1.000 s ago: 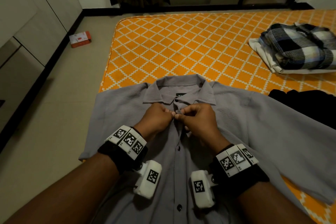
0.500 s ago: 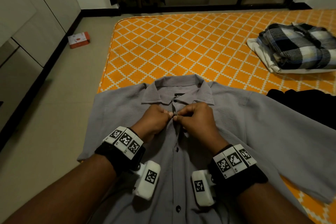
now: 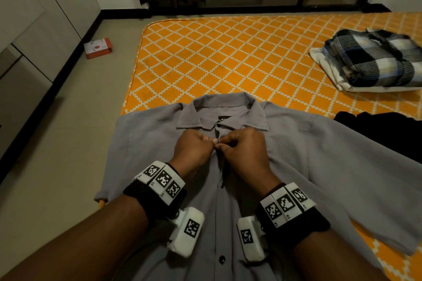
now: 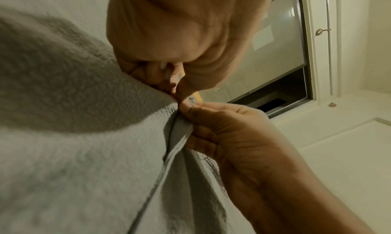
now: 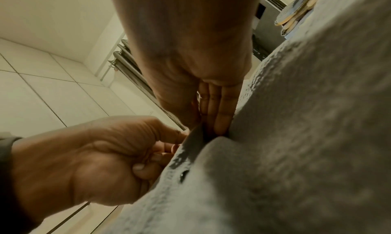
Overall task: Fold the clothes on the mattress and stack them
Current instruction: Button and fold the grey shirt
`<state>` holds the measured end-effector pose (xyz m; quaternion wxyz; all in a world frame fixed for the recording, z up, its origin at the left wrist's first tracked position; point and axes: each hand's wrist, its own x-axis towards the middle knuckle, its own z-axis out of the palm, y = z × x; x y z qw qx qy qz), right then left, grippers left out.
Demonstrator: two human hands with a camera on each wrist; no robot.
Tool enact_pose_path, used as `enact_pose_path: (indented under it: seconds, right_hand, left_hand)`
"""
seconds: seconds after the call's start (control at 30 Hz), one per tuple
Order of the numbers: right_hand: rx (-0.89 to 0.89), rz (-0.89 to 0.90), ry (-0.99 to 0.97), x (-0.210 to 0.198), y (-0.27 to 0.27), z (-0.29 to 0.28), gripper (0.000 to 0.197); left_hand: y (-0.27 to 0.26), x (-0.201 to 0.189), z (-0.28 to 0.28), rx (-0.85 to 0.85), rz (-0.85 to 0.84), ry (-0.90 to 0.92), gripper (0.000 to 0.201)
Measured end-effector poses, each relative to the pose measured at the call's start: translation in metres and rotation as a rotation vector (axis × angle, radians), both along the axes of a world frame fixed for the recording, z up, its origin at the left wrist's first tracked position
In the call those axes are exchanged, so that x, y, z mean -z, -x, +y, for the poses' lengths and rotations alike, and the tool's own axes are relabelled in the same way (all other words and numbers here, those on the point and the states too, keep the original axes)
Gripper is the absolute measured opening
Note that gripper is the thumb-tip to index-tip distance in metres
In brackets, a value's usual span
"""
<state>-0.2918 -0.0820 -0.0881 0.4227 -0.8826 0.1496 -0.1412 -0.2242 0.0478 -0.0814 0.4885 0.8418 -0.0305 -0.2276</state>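
Note:
A grey button-up shirt [image 3: 308,155] lies face up on the orange patterned mattress [image 3: 228,57], collar away from me. My left hand [image 3: 194,150] and right hand [image 3: 242,150] meet just below the collar, each pinching an edge of the shirt's front placket [image 3: 218,138]. In the left wrist view my left hand [image 4: 169,65] and right hand [image 4: 228,130] hold the raised grey placket edge [image 4: 177,140] together. The right wrist view shows my right hand's fingers [image 5: 220,107] tucked into the grey shirt [image 5: 306,120] and my left hand [image 5: 101,160] curled on its edge.
A folded plaid garment on a white one [image 3: 374,59] sits at the mattress's far right. A black garment [image 3: 388,132] lies crumpled by the shirt's right sleeve. A small red box [image 3: 97,48] lies on the floor to the left, near white cabinets [image 3: 34,29].
Both hands stay pinched on the placket below the collar; they have shifted only slightly. The view has tilted a little.

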Motion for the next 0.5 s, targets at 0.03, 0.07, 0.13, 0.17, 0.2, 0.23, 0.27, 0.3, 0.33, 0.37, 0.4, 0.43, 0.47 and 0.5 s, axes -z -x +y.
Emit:
enact_pose_path:
  seconds: [0.03,0.07,0.13,0.17,0.2,0.23,0.27,0.3,0.33,0.37,0.4,0.43,0.47,0.5]
  right_hand:
    - [-0.017,0.001,0.040,0.000,0.000,0.000,0.004]
    - [-0.033,0.006,0.084,0.000,-0.001,0.001,0.004]
    - [-0.050,0.028,0.175,-0.002,-0.001,0.002,0.004]
    - [-0.054,0.040,0.220,-0.003,-0.001,0.003,0.003]
    - [-0.060,0.051,0.258,-0.004,-0.001,0.003,0.005]
    - [-0.071,0.062,0.289,-0.005,0.000,0.003,0.008]
    - [-0.085,0.068,0.316,-0.006,0.000,0.003,0.010]
    - [-0.102,0.072,0.342,-0.007,0.001,0.003,0.011]
    - [-0.121,0.073,0.367,-0.007,0.001,0.004,0.011]
    - [-0.140,0.081,0.388,-0.008,0.001,0.005,0.011]
    - [-0.156,0.093,0.400,-0.008,0.001,0.006,0.011]
    - [-0.167,0.102,0.403,-0.009,0.001,0.006,0.010]
    - [-0.167,0.097,0.394,-0.010,0.001,0.006,0.010]
    - [-0.156,0.078,0.370,-0.010,0.001,0.004,0.010]
  left_hand:
    - [0.000,0.000,0.000,-0.023,0.016,0.019,0.030]
    - [0.001,0.000,0.000,-0.050,0.030,0.033,0.028]
    - [0.003,0.000,-0.001,-0.101,0.074,0.075,0.026]
    - [0.003,-0.001,-0.001,-0.124,0.101,0.107,0.026]
    - [0.004,-0.005,-0.002,-0.149,0.130,0.146,0.027]
    - [0.005,-0.009,-0.003,-0.163,0.157,0.202,0.028]
    - [0.007,-0.014,-0.004,-0.169,0.182,0.261,0.029]
    - [0.008,-0.016,-0.004,-0.166,0.200,0.299,0.030]
    - [0.009,-0.019,-0.004,-0.166,0.209,0.312,0.029]
    - [0.009,-0.019,-0.004,-0.168,0.217,0.306,0.026]
    - [0.008,-0.019,-0.003,-0.183,0.237,0.290,0.021]
    - [0.006,-0.016,-0.003,-0.213,0.270,0.271,0.014]
    - [0.004,-0.016,-0.002,-0.249,0.306,0.253,0.010]
    - [0.001,-0.014,-0.002,-0.272,0.329,0.245,0.007]
